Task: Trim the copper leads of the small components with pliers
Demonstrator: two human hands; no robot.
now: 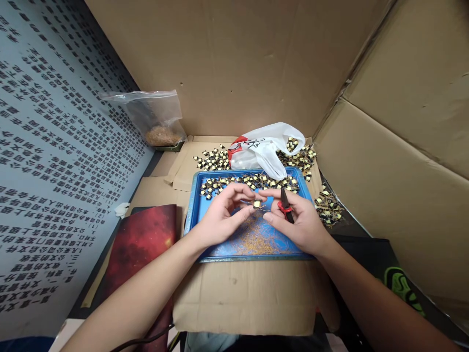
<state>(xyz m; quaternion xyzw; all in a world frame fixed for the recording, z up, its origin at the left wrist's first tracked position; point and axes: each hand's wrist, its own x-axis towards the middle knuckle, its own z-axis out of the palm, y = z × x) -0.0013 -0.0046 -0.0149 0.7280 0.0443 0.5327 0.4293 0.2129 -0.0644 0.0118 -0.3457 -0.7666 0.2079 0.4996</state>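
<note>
Cardboard walls enclose the workspace at the far side and right, with a printed panel on the left. Left hand: thumb and fingers closed narrowly on one small component, a blocky body with yellow wrap, dark ends and thin leads. It is held above the tray's middle, presumably so that its leads stay exposed. Right hand: holding small cutters, red-handled and dark-bladed, against the palm and fingers; thumb and forefinger stand apart near the component, probably left free for handling it. Whether the forefinger touches it cannot be told. Beneath both hands lies a rectangular blue plastic tray, its raised rim likely serving to contain loose pieces. Fine coppery clippings cover its near half; similar components are bunched along its far edge, apparently to separate them from the scrap. Beyond, a crumpled white plastic bag with red and black print overlaps the far rim, between further heaps of components. Another loose heap lies right of the tray. At far left, a transparent bag contains tangled, coppery strands. A smooth, mottled red cover lies at near left.
</note>
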